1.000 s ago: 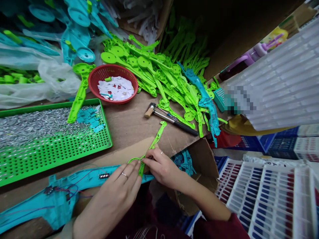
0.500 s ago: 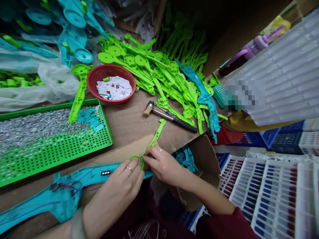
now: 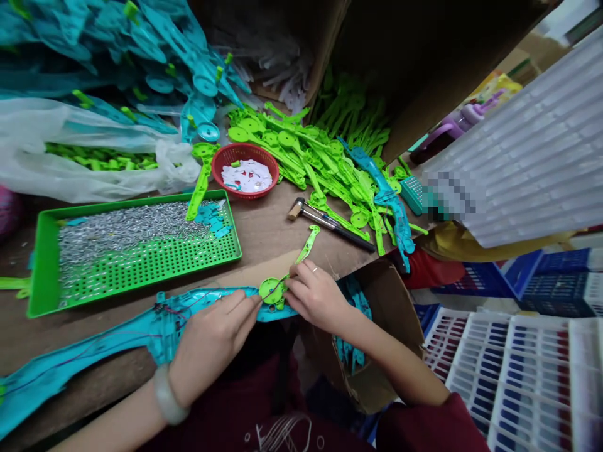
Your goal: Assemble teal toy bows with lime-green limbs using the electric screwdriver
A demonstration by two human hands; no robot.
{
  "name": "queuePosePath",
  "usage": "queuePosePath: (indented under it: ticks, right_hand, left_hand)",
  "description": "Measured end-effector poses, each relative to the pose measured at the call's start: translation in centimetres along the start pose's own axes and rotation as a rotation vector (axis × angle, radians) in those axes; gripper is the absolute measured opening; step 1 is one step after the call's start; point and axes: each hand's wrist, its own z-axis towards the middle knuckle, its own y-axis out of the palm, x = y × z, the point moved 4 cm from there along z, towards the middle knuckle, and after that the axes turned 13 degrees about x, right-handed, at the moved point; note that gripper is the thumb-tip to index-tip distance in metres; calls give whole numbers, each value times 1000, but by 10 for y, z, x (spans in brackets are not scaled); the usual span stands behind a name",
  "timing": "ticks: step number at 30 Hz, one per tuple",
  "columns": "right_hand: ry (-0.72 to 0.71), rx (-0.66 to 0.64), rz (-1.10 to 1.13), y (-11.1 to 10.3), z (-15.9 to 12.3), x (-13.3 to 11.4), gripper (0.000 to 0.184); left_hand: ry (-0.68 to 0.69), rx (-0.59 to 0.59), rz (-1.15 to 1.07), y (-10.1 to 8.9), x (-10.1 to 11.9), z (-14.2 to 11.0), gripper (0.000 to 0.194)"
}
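Head view: at far left a long turquoise shell (image 3: 113, 342) with thin wires inside lies along the near edge of the surface (image 3: 264, 229). Behind it sits a green perforated tray (image 3: 160, 258) of small metal pins (image 3: 117, 227). The left hand (image 3: 210, 336) reaches over the shell, its fingertips bunched, pinching a thin dark wire (image 3: 270, 294). Farther back, a red basket (image 3: 217, 168) holds white pieces (image 3: 252, 174). Just right of the left fingertips, a green disc-ended part (image 3: 277, 290) lies over the shell's right end, its stem pointing away; the wire crosses its disc. The right hand (image 3: 316, 300) pinches it at the neck; whether those fingertips also grip the wire, I cannot tell. Beyond are a hammer (image 3: 334, 227), piled green parts (image 3: 301, 150) and, lower right, a cardboard box (image 3: 400, 333).
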Motion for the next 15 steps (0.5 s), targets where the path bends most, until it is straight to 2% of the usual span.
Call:
queuePosePath:
  ticks: [3, 6, 10, 15]
  right_hand:
    - [-154, 63, -16, 2, 0, -11, 18]
    - [-269, 37, 13, 8, -1, -20, 22]
    - [-220, -14, 18, 11, 2, -24, 24]
    - [-162, -76, 4, 10, 9, -28, 26]
  left_hand:
    - [-15, -59, 13, 6, -8, 3, 28]
    - [-88, -98, -24, 10, -17, 2, 26]
    - [-166, -83, -49, 9, -22, 3, 22]
    - [-141, -194, 190, 10, -12, 11, 24]
